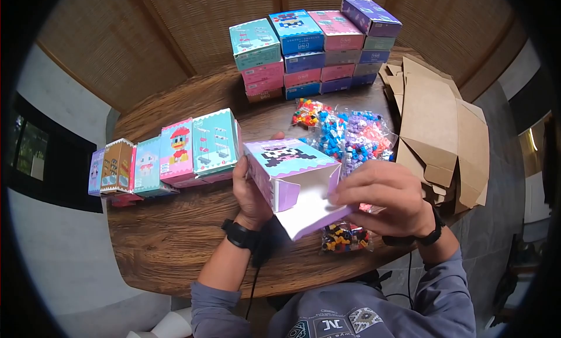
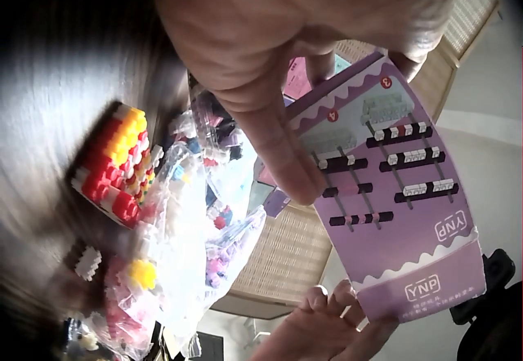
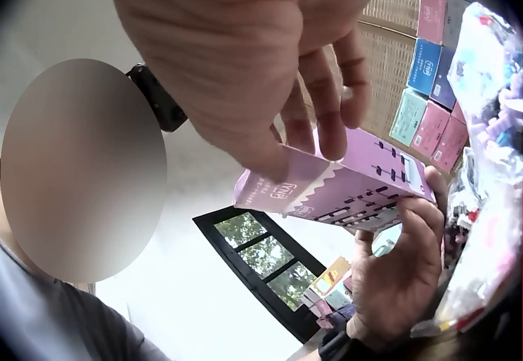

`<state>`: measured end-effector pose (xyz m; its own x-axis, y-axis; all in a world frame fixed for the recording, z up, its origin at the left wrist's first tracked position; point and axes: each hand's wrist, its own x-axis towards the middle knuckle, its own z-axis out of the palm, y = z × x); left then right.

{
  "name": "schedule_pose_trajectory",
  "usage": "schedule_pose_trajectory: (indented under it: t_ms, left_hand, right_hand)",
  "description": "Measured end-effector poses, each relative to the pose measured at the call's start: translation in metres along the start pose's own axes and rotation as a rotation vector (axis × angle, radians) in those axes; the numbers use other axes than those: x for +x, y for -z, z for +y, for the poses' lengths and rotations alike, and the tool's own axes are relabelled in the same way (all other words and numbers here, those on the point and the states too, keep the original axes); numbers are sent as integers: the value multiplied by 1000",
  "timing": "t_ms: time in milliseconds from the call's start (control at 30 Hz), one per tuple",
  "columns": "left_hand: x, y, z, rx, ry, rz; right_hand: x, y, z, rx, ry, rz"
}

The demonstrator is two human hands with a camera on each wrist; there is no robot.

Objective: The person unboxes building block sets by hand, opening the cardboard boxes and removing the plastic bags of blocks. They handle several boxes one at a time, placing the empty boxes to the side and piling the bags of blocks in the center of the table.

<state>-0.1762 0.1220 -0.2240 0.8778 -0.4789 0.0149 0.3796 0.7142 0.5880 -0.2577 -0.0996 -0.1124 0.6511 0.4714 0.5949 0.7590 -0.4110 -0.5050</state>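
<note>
The purple box [image 1: 304, 157] is being held in the air above the surface [image 1: 175, 233], between the two hands, and its opened end is showing a white inside. The left hand [image 1: 248, 200] is curling its thumb and fingers around the box near the farther end, so it is gripping firmly. The right hand [image 1: 388, 195] is bending its fingers and is pinching the opened end at the flap, with only a small gap between thumb and fingertips. Both wrists are wearing black bands.

Just beyond the box, clear bags of small bricks [image 1: 331, 133] are lying together, in blue, purple, red and yellow. One more bag with black and yellow pieces [image 1: 346, 237] is lying nearer to the person, partly hidden under the box. To the left, a row of printed boxes [image 1: 176, 148] is standing on the surface. Farther away, a stack of similar boxes [image 1: 301, 38] is standing near a woven screen [image 1: 222, 28]. At the right, flattened brown cardboard [image 1: 429, 116] is lying in a pile.
</note>
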Motion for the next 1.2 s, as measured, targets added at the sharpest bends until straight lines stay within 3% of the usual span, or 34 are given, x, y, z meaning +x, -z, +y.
schedule_pose_trajectory:
  t_ms: [233,333,1200]
  left_hand:
    - [-1,-11,0,105,-59,74]
    - [1,-5,-3,47,-56,96]
    - [-2,-11,1,3,33,-32]
  right_hand:
    - [6,-5,-10,28,-213,197]
    - [6,-5,-2,-52,-108,178]
    - [4,-9,0,-45,-190,165]
